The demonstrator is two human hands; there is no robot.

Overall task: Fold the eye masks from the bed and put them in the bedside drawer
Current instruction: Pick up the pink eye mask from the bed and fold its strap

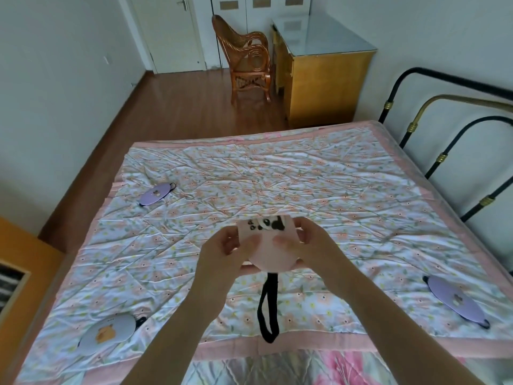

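I hold a pink eye mask (pixel 267 252) with a panda print above the middle of the bed. My left hand (pixel 222 251) grips its left side and my right hand (pixel 305 243) grips its right side, thumbs on top. Its black strap (pixel 268 312) hangs down in a loop. On the floral bedspread (pixel 277 184) lie three more masks: a purple one (pixel 155 193) at the far left, a pale blue one with an orange figure (pixel 109 333) at the near left, and a purple one (pixel 455 301) at the near right.
A wooden bedside cabinet (pixel 16 273) stands at the left edge. Beyond the bed are a rattan rocking chair (pixel 245 59) and a yellow desk (pixel 324 76). A metal bed frame (pixel 444 134) runs along the right side.
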